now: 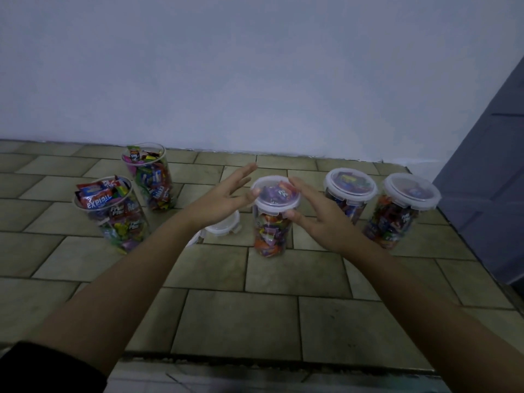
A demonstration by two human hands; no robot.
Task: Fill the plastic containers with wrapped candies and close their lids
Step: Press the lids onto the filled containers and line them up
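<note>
A clear plastic container (270,234) full of wrapped candies stands at the centre of the tiled counter with its white lid (276,195) on top. My left hand (224,198) is beside the lid's left edge, fingers straight, thumb touching the rim. My right hand (314,214) is at the lid's right side, fingers spread, thumb against the rim's front. Two lidded filled containers (350,191) (402,211) stand to the right. Two filled containers without lids (116,214) (151,177) stand to the left.
Loose white lids (224,225) lie on the counter behind my left wrist. A pale wall runs along the back of the tiled counter (241,321). A dark panel (487,180) stands at the right edge. The counter's front edge is near the bottom.
</note>
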